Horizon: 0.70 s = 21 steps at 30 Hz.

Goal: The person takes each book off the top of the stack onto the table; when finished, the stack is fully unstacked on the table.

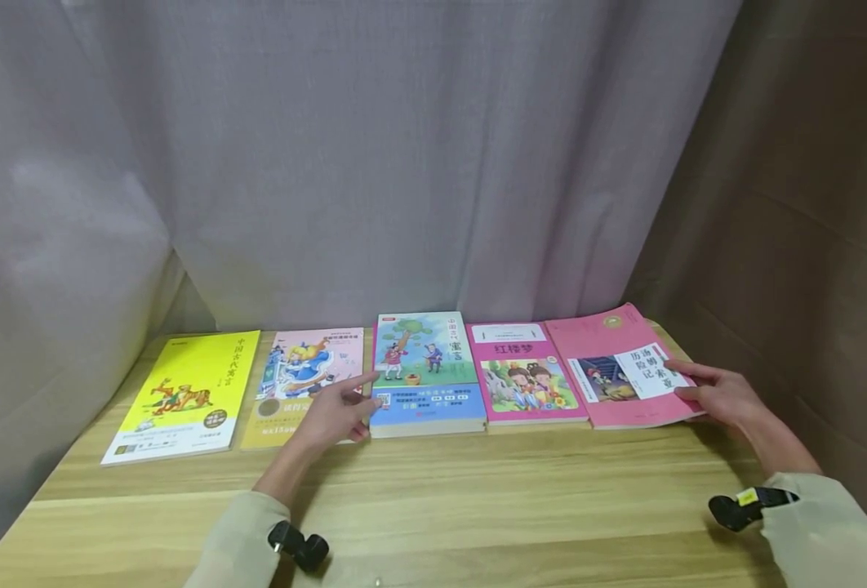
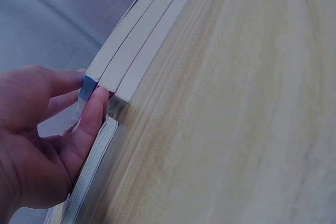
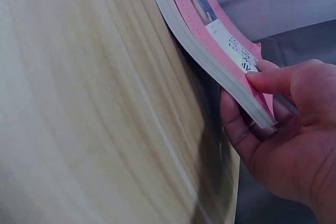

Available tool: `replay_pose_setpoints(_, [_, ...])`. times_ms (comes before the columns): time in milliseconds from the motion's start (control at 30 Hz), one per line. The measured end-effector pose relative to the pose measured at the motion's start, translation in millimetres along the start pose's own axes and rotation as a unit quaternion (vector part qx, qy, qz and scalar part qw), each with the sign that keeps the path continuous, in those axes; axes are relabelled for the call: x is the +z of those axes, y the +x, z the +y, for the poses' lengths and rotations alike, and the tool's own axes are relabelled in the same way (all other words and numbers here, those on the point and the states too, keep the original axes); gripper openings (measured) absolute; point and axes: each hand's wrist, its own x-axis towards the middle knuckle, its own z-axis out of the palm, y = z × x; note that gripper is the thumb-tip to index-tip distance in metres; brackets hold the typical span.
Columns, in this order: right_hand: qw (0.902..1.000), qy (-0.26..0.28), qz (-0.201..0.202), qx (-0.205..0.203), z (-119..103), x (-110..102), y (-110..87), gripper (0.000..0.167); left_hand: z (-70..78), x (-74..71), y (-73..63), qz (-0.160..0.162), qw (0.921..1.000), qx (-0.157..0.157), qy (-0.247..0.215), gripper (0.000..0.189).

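Observation:
A stack of three books, topped by a blue-and-green book (image 1: 426,367), lies near the middle of the table. With index finger and thumb extended, my left hand (image 1: 334,412) touches the stack's left side; its thumb (image 2: 94,111) lies against the front corner and the index finger along the edge of the blue cover. At the right, my right hand (image 1: 723,396) grips the right edge of a pink book (image 1: 624,367). In the right wrist view its thumb presses the cover, other fingers are underneath, and that edge bends up off the wood.
A magenta book (image 1: 525,376) lies between the stack and the pink book. Left of the stack are a pink-and-yellow book (image 1: 309,380), partly behind my left hand, and a yellow book (image 1: 187,384). The wooden table (image 1: 492,506) meets grey curtains (image 1: 345,163) behind.

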Motion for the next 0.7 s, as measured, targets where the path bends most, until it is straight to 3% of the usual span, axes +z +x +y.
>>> replay_pose_setpoints(400, [0.9999, -0.008, 0.003, 0.008, 0.3, 3.3, 1.4, 0.066, 0.4, -1.0, -2.7, -0.002, 0.9999, 0.007, -0.009, 0.055])
replay_pose_setpoints(700, [0.9963, -0.076, 0.040, -0.004, 4.4, 6.4, 5.0, 0.066, 2.0, -1.3, -1.7, -0.008, 0.9998, 0.018, -0.006, 0.056])
